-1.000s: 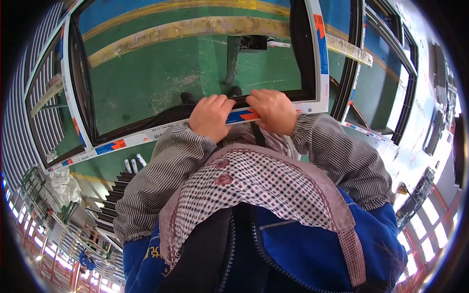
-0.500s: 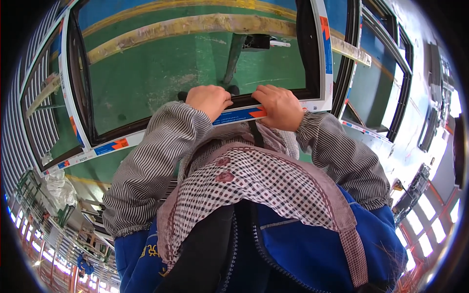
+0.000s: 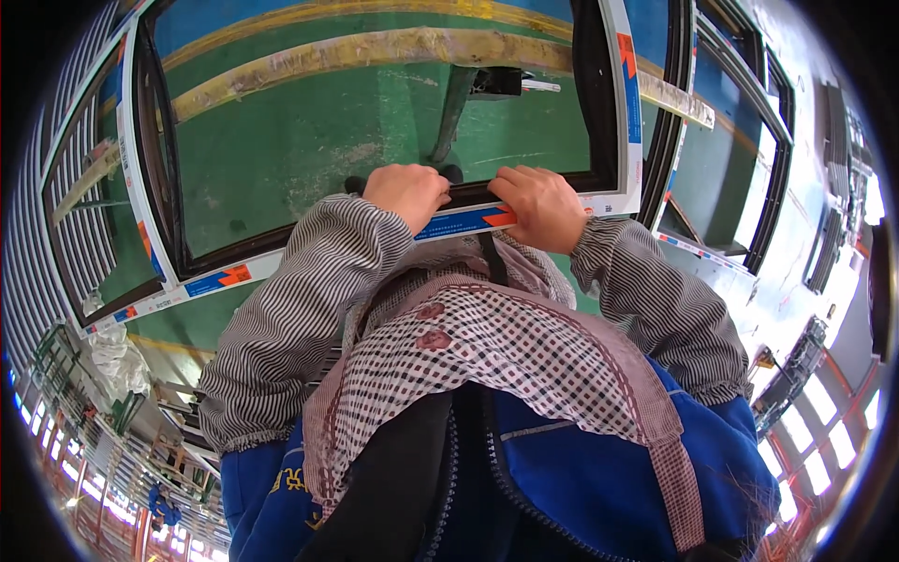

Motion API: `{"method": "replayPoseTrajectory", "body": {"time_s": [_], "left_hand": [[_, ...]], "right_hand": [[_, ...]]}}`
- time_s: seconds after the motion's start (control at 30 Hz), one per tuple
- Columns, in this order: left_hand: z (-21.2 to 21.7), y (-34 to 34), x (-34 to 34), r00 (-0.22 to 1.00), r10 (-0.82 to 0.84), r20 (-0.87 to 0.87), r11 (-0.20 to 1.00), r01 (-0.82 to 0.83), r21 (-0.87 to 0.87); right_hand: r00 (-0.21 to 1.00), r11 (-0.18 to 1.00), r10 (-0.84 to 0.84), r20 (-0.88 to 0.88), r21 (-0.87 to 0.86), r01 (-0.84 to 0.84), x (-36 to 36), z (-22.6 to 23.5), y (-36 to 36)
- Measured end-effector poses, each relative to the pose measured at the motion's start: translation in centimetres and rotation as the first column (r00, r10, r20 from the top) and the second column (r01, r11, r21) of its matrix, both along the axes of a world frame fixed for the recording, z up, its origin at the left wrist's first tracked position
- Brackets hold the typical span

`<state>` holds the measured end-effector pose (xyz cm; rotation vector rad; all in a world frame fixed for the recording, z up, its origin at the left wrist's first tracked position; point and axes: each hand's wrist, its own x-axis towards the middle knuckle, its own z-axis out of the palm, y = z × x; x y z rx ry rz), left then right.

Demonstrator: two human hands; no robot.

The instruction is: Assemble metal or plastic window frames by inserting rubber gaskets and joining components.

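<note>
A large window frame [image 3: 211, 284] with white, blue and orange protective film lies in front of me. Dark rubber sealing strip [image 3: 167, 155] lines its inner edges. My left hand [image 3: 405, 195] is closed over the near rail, fingers curled toward the inner edge. A short way to its right, my right hand [image 3: 541, 206] also grips that rail, thumb side close to an orange patch of film. The fingertips of both hands are partly hidden against the dark inner edge.
A worn yellow padded beam [image 3: 375, 58] runs under the frame, with a dark support leg [image 3: 456, 112] below. More frames [image 3: 763, 201] stand at the right. Crumpled clear plastic [image 3: 120, 363] is at the lower left, where a distant person in blue [image 3: 164, 506] also appears.
Both hands keep their hold on the near rail. The view has shifted very slightly; nothing else visibly differs.
</note>
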<state>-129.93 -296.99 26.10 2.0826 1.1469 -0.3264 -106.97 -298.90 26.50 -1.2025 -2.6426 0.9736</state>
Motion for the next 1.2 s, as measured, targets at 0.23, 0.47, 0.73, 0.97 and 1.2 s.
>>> {"method": "replayPoseTrajectory", "body": {"time_s": [0.23,0.47,0.73,0.97,1.2], "left_hand": [[0.6,-0.5,-0.2,0.993,0.117,0.021,0.988,-0.114,-0.107],[-0.1,-4.7,-0.1,0.965,0.082,0.251,0.952,-0.15,0.268],[0.1,-4.0,0.6,0.982,0.06,0.181,0.969,-0.101,0.227],[-0.8,-3.6,4.9,0.967,0.062,0.248,0.982,-0.103,0.156],[-0.5,-3.9,3.7,0.968,0.029,0.251,0.974,-0.084,0.212]], "right_hand": [[1.0,0.998,-0.009,0.009,0.061,0.009,-0.6,0.0,-0.3],[0.998,0.992,0.017,0.057,0.128,-0.024,-2.7,-0.7,-1.2],[1.0,0.99,-0.009,0.008,0.142,0.008,-1.7,-0.3,-1.2],[0.999,0.992,-0.028,0.015,0.124,0.026,2.6,-0.4,-0.8],[1.0,0.994,-0.002,0.03,0.109,-0.001,2.3,-0.2,-0.7]]}}
